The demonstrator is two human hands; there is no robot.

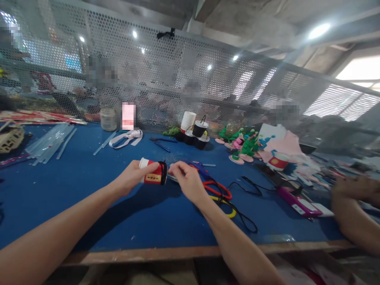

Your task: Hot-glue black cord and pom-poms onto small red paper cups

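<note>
My left hand [133,176] is wrapped around a red and white paper cup [152,178] tipped on its side above the table. A black band or cord [164,173] circles the cup's right end. Just right of that end, my right hand [187,178] is closed in a pinch, and anything between its fingertips is too small to make out. Beside and partly behind the right hand lie a blue-handled tool [203,171], a red loop handle [221,189] and a yellow loop handle [230,213], with a black cord across them.
Translucent glue sticks [52,144], white ribbon [126,138] and pliers [162,142] lie leftward and behind. Black-covered cups [200,130] and green figures [249,144] stand at the back. A purple device [299,202] and another person's arm [354,209] are at right.
</note>
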